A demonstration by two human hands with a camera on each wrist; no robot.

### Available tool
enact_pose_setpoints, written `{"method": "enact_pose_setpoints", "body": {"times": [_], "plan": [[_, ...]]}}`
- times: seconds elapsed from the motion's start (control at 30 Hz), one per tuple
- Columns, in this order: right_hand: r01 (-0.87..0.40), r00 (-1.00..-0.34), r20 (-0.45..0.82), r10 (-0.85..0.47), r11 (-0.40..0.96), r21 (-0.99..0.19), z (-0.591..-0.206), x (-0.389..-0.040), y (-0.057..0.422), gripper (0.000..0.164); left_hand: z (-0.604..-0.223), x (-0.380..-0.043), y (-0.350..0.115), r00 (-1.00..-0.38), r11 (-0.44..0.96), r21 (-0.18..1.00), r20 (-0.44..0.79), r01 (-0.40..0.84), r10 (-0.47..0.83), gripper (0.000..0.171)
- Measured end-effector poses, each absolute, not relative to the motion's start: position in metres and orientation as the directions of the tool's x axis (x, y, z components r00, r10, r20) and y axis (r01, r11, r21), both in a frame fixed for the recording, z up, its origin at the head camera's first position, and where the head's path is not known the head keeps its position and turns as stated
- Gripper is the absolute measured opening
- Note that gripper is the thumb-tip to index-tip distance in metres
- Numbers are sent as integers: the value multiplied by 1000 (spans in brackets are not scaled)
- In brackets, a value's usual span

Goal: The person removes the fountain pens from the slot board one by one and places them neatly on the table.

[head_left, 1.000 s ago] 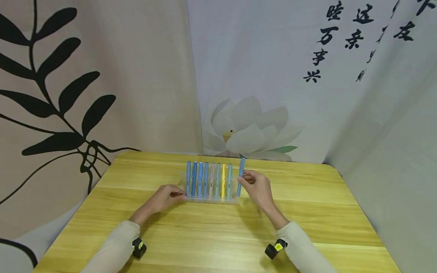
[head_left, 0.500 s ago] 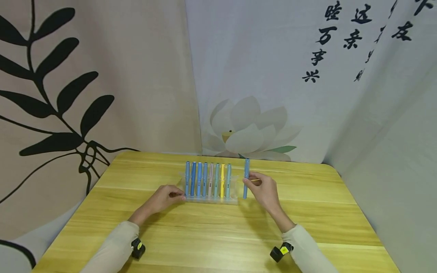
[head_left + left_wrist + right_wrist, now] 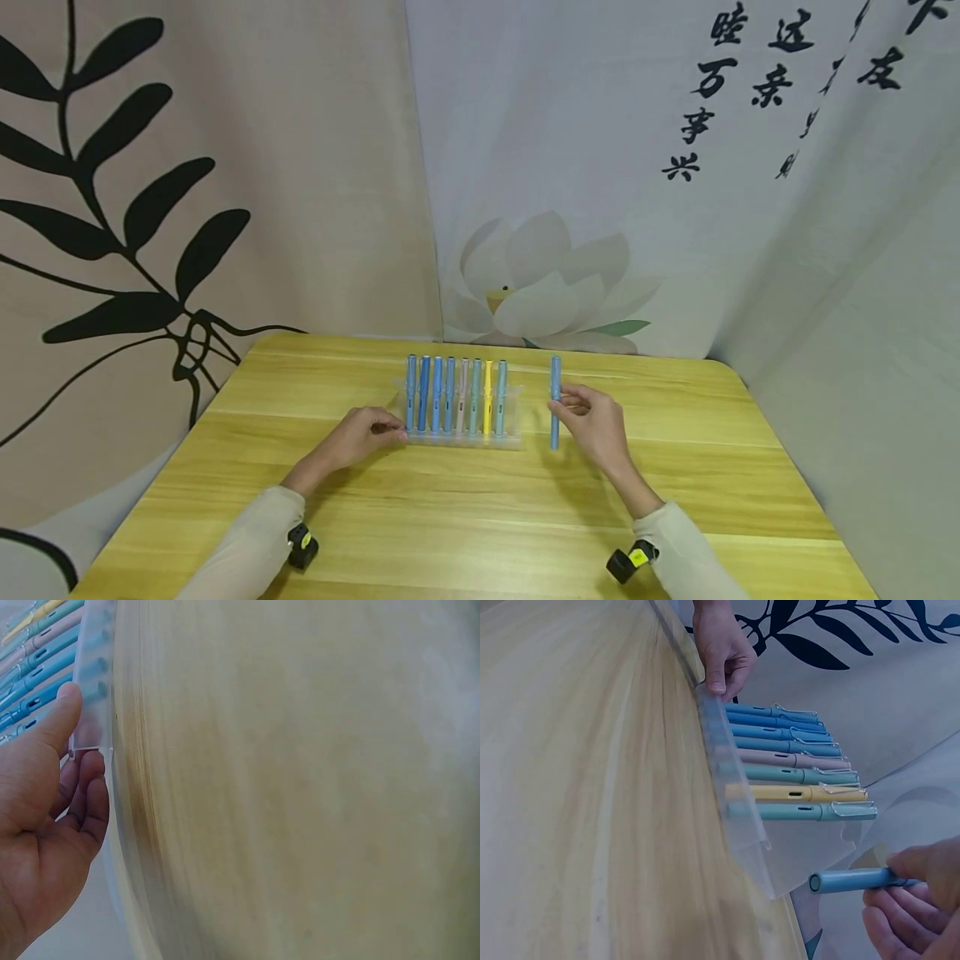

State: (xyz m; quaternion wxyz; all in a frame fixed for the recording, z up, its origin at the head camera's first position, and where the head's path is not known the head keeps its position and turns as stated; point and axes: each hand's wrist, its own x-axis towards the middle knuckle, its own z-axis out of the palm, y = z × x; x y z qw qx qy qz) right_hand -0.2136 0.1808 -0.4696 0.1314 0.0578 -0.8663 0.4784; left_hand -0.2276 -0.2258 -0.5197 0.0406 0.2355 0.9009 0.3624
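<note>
A clear plastic pen stand [image 3: 465, 442] sits on the table, with several capped pens upright in a row: blue ones on the left, then a pinkish one, green ones and a yellow pen [image 3: 489, 398]. My left hand [image 3: 367, 437] pinches the stand's left front corner; in the left wrist view its thumb [image 3: 66, 712] lies over the front lip, the fingers curled at the end. My right hand [image 3: 596, 423] grips a blue pen [image 3: 555, 392] between thumb and fingers, upright, to the right of the stand. The stand's right end [image 3: 787, 862] holds no pen.
The wooden table [image 3: 465, 525] carries the stand near its back edge. Behind it hangs a pale curtain [image 3: 337, 167] with printed leaves, a lotus and dark characters. Black cameras are strapped to both wrists, the right camera [image 3: 630, 562] low over the table.
My right hand has carried the blue pen away from the stand's right end, to the right and slightly toward me. The pen has turned more upright. My left hand stays on the stand.
</note>
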Motion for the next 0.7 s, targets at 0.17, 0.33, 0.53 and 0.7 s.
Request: {"method": "enact_pose_setpoints", "body": {"times": [0.17,0.33,0.53,0.7], "plan": [[-192,-967,252,38,538,-821,-476,-211,188,31,-520,-228,-226,-886,624,675,97,393,453,17],[-133,-978,200,67,537,-833,-481,-209,194,30,-518,-227,-225,-890,624,679,100,388,444,15],[-91,-981,167,95,537,-839,-487,-208,201,29,-518,-227,-224,-893,629,677,93,381,441,15],[-67,-983,148,106,548,-834,-495,-207,207,28,-518,-226,-224,-892,630,675,94,384,443,17]]}}
